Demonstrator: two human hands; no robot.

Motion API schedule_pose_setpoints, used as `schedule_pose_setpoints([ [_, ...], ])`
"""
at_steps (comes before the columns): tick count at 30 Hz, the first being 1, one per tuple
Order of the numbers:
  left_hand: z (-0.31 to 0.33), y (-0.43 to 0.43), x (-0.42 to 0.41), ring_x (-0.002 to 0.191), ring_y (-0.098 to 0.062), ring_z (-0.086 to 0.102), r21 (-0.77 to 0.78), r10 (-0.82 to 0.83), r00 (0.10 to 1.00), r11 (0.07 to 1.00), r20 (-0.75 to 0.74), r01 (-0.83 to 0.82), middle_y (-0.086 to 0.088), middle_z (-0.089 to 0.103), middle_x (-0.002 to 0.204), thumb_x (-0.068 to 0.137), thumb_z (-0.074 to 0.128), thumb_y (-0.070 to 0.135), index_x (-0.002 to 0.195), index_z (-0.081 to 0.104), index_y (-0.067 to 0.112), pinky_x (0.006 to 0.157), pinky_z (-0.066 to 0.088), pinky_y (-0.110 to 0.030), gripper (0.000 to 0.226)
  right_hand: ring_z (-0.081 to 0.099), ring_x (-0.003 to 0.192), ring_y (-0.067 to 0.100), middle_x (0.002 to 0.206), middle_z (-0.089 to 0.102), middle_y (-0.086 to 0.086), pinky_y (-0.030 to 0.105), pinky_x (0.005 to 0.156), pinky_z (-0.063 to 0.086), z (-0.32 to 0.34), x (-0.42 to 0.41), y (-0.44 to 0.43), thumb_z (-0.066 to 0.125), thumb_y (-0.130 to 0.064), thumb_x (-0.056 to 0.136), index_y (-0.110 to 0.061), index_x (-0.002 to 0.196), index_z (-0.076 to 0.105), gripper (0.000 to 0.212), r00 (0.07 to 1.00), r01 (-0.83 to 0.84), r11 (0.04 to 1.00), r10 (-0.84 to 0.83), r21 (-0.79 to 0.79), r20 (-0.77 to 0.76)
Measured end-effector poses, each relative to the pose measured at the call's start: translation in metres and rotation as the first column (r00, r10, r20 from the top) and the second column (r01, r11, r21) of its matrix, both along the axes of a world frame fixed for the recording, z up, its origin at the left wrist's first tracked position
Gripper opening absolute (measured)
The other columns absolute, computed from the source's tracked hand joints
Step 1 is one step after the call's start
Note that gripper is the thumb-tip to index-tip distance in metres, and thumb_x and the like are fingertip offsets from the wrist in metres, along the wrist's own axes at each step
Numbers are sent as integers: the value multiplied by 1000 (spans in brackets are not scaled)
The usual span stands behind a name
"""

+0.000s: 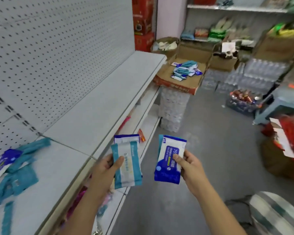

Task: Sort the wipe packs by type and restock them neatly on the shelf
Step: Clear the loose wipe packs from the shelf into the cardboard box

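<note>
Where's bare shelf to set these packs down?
The shelf is bare from the seam by the loose packs to its far end beside the carton, between pegboard and front lip. Crowded: the near left end, where those packs lie heaped.

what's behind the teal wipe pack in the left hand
A second pack, dark blue along its top edge, pokes up behind the teal pack in the left hand. Its lower part and label are covered.

We see a teal and white pack, a blue and white pack, and a grey wall with dots.
</note>
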State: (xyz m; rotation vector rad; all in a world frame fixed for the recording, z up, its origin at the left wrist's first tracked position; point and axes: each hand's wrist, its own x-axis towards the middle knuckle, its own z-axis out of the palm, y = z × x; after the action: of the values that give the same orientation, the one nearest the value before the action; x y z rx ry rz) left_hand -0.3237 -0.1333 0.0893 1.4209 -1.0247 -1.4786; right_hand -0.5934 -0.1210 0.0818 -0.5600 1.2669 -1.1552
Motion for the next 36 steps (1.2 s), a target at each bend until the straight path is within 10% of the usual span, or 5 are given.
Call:
schedule_pose_setpoints([
  [16, -1, -231, -237, 88, -12, 75, -70, -298, 954, 952, 24, 299, 4, 77, 100, 93, 65, 21, 108, 68, 21, 67, 60, -24, 15, 75, 87, 22, 95, 77, 4, 43, 79, 61, 14, -206, -148, 63, -8, 92, -16, 109, 63, 18, 937, 336, 942, -334, -4, -102],
  [36, 2, -463, -531, 98, -24, 74, -15, -254, 967, 967, 17, 254, -4, 76, 106, 92, 67, 19, 114, 67, 14, 90, 57, -51, 24, 74, 93, 22, 101, 77, 3, 44, 81, 61, 20, -499, -369, 65, -15, 91, -20, 113, 64, 22, 947, 313, 949, -315, -40, -67],
])
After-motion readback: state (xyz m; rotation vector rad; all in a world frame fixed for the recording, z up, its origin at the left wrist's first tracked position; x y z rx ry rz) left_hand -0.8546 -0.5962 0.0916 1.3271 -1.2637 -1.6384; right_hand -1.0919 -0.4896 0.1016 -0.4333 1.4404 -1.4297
